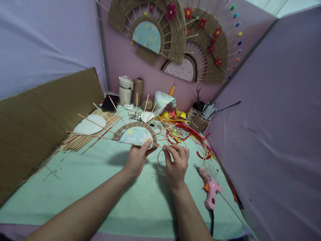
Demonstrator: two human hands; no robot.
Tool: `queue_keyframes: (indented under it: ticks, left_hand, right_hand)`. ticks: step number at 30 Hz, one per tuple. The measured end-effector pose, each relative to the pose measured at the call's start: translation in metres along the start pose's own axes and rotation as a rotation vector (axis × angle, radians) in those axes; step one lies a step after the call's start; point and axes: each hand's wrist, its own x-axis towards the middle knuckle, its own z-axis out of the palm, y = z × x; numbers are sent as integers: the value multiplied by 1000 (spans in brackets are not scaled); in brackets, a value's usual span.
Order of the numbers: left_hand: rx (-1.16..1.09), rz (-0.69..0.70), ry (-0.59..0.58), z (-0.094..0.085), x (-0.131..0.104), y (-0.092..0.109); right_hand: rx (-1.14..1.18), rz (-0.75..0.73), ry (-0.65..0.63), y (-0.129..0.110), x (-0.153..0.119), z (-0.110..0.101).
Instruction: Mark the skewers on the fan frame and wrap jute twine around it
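A half-round craft piece (135,134), faced with blue floral cloth and edged with woven twine, is held above the table. Thin wooden sticks fan out from its curved rim. My left hand (138,156) grips it at the lower right, thumb on the cloth and fingers behind. Just to the right, my right hand (176,162) pinches a strand of twine (158,160) close to the lowest stick. A loop of that strand hangs between the two hands.
A pink glue gun (210,187) with a lit red light lies at right. Loose sticks (82,142) and a white oval card (89,124) are at left. Behind are scissors (173,136), pipe cleaners (187,129), a twine spool (138,91) and a white jar (125,90). Cardboard (50,120) stands left.
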Motion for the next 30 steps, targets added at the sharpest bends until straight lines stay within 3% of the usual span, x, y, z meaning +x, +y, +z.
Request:
queue_keyframes:
  ticks: [30]
  left_hand:
    - [200, 163, 37, -11, 5, -14]
  right_hand:
    - [-71, -61, -83, -3, 4, -1]
